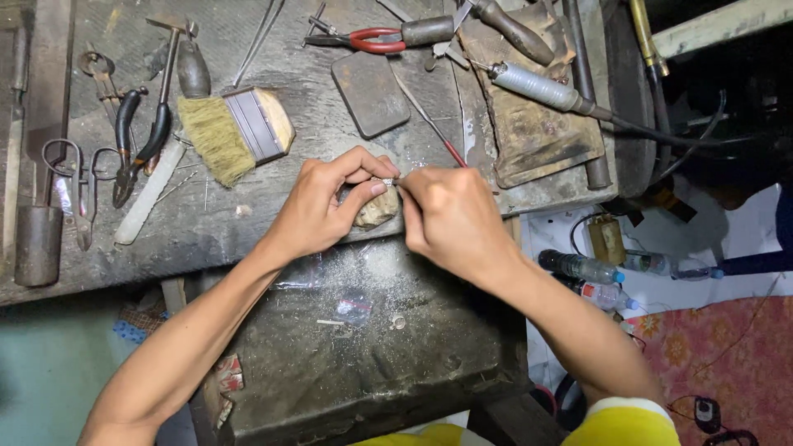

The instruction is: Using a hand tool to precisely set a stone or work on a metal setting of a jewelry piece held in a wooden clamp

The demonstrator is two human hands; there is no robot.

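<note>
My left hand [326, 202] pinches a small silvery piece [387, 180] between thumb and forefinger, resting it on a worn wooden bench peg [376, 211] at the front edge of the workbench [206, 231]. My right hand [450, 219] grips a thin red-handled tool [438, 136] whose tip meets the silvery piece; the shaft runs up and away to the back. Both hands touch at the fingertips over the peg. The piece is mostly hidden by my fingers.
A flat paintbrush [235, 132], black-handled pliers [136, 144], scissors [74, 186], red-handled pliers [363, 39] and a dark flat slab [370, 92] lie on the bench. A rotary handpiece [537, 87] rests at right. A dark tray [363, 347] sits below. Plastic bottles [582, 268] lie on the floor.
</note>
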